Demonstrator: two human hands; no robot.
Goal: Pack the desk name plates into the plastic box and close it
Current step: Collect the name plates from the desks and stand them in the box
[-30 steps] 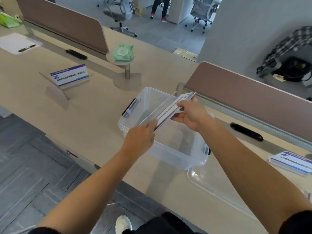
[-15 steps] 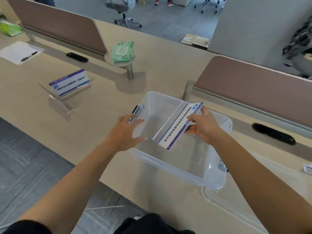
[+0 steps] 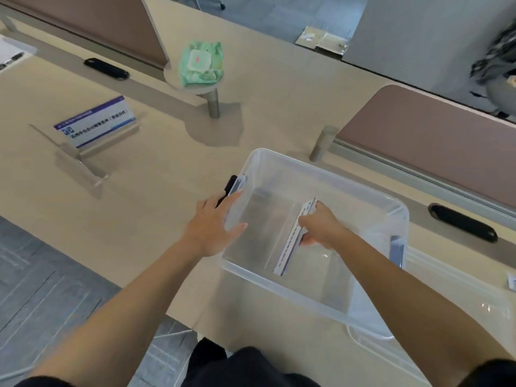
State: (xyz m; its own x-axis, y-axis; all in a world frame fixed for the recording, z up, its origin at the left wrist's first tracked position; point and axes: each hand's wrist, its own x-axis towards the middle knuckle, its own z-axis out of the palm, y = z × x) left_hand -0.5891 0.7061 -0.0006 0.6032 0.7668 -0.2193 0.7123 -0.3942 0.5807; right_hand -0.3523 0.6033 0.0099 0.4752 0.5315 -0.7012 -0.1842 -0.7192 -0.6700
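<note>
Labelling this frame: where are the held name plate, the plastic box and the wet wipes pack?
held name plate (image 3: 290, 241), head view, printed face.
plastic box (image 3: 304, 166), head view, far rim.
wet wipes pack (image 3: 201, 64), head view, top.

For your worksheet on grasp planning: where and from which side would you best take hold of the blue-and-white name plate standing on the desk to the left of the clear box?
Probably grip the blue-and-white acrylic name plate along its top edge, thumb behind and fingers in front, coming from above. It stands leaning back on a clear base, so that edge is free, while the beige desk blocks its bottom.
</note>
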